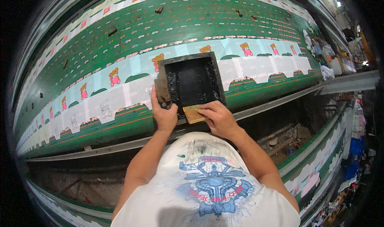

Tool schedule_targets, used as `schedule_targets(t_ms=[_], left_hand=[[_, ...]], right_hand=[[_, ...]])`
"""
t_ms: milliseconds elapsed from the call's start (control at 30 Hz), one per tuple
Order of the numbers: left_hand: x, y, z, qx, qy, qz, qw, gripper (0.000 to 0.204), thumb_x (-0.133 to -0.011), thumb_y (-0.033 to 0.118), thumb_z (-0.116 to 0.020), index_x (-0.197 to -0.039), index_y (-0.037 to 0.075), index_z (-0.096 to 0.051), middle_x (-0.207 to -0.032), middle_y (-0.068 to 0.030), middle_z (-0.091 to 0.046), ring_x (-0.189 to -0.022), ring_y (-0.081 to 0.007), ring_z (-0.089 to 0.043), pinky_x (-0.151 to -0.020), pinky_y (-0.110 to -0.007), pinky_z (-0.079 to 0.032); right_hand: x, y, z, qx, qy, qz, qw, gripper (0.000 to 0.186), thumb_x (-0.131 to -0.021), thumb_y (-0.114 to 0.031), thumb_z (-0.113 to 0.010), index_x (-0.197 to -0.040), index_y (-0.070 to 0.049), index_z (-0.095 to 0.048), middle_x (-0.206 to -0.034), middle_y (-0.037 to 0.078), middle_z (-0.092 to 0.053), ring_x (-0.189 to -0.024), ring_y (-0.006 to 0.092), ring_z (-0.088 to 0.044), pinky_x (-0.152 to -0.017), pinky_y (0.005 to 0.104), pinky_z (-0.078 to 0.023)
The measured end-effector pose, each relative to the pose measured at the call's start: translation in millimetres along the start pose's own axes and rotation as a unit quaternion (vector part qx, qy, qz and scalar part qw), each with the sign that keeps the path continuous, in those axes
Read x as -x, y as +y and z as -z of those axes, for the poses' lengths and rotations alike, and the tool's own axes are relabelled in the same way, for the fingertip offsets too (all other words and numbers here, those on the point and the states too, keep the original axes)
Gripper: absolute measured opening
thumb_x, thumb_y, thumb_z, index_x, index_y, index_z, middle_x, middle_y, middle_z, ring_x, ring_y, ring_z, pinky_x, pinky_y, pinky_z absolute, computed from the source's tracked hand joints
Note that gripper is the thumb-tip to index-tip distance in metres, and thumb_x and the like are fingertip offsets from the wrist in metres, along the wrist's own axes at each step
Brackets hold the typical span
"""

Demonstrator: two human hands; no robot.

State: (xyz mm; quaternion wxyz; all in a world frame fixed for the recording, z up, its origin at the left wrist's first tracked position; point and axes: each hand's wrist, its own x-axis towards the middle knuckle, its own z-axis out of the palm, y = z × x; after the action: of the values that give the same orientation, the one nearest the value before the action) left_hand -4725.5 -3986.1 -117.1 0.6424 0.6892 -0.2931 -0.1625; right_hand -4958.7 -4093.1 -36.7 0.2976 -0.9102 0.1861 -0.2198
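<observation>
Gripping squeegee (193,113) (lying crosswise), frame (192,81) steadied

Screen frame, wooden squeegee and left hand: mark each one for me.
Screen frame (192,57): head view, on its top rail.
Wooden squeegee (192,114): head view, on its flat wooden face.
Left hand (164,116): head view, on the back of the hand, gripping the frame's left edge.

A screen frame (192,81) lies on the printed cloth (120,83) along the counter (280,95); a squeegee (193,113) rests at its near edge, between both hands.
</observation>
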Motion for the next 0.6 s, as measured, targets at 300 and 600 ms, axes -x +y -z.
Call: schedule_targets(t_ms=[300, 600], left_hand=[[28.4, 2.8, -109.6, -0.008, 0.008, 0.014, 1.000, 0.109, -0.081, -0.009, -0.073, -0.184, -0.001, -0.037, -0.168, -0.0244, -0.062, -0.155, -0.0333, -0.062, -0.132, -0.043, -0.047], [25.0, 6.7, -118.6, 0.032, 0.003, 0.052, 0.998, 0.110, -0.082, -0.011, -0.072, -0.185, -0.001, -0.035, -0.165, -0.0244, -0.063, -0.151, -0.0318, -0.064, -0.132, -0.043, -0.048]], right_hand=[[47.2, 74.5, 77.8, 0.002, -0.033, 0.004, 0.999, 0.040, -0.087, 0.003, -0.084, -0.126, -0.001, -0.083, -0.128, 0.017, -0.078, -0.122, 0.0418, -0.074, -0.107, 0.0532, -0.062], [31.3, 83.7, 87.8, 0.041, -0.084, 0.090, 0.992, 0.043, -0.088, 0.002, -0.081, -0.130, -0.002, -0.082, -0.129, 0.016, -0.079, -0.119, 0.0394, -0.075, -0.103, 0.0515, -0.062]])
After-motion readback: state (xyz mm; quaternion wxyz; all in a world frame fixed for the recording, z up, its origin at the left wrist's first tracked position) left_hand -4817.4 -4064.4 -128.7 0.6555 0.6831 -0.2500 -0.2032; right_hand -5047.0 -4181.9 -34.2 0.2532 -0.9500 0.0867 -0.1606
